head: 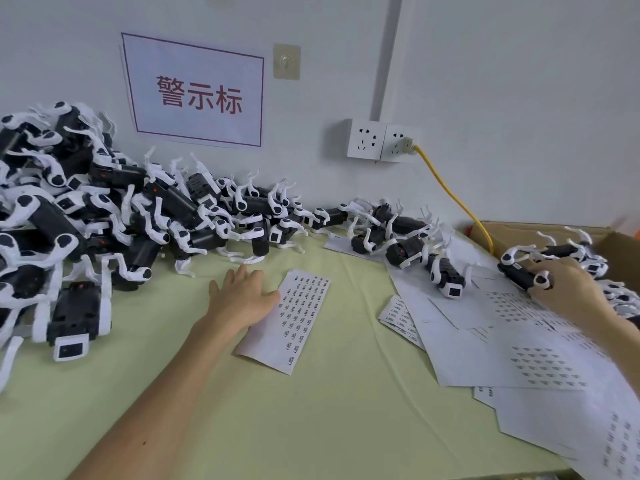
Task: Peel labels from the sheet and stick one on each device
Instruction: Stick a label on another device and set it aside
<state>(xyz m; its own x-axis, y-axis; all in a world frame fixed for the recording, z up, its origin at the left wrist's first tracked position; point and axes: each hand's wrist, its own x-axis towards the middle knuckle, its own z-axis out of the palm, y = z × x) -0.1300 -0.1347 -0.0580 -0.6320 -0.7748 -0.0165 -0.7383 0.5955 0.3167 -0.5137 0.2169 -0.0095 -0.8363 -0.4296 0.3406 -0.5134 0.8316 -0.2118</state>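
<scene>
On the pale green table [311, 427], the left hand [242, 296] lies flat, fingers straight, pinning the white sheet of small printed labels [298, 317] so it won't slide. Far right, the right hand [568, 289] grips a black-and-white plastic device [519, 273], probably next for labelling.

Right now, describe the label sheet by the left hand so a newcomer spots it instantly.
Find the red-lettered wall sign; below it, on the green table, a narrow label sheet lies at a slant. Unlike the overlapping sheet pile to the right, it sits alone on bare cloth, with the left hand lying flat at its upper left edge, thumb touching it.
</scene>
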